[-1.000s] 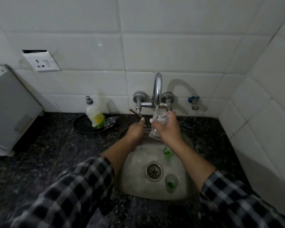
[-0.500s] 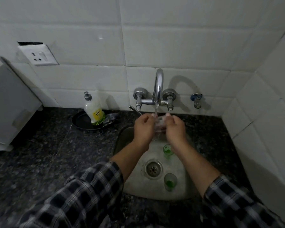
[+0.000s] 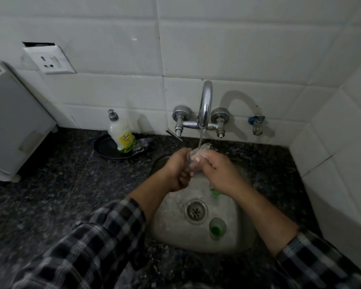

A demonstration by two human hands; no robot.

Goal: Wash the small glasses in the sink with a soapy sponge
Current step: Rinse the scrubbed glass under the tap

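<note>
Head view: both forearms reach in over the sink (image 3: pixel 171 232) and meet under the tap (image 3: pixel 205 105). The left hand (image 3: pixel 178 170) curls its fingers, grip clamped on the clear small glass (image 3: pixel 198 156). The right hand (image 3: pixel 219 174), knuckles up, wraps the opposite side, grip also closed on it. The water stream (image 3: pixel 201 138) strikes the glass. One green-bottomed glass (image 3: pixel 214 191) stands partly hidden under the right hand, and a second green-bottomed glass (image 3: pixel 217 228) stands beside the drain (image 3: pixel 196 210).
</note>
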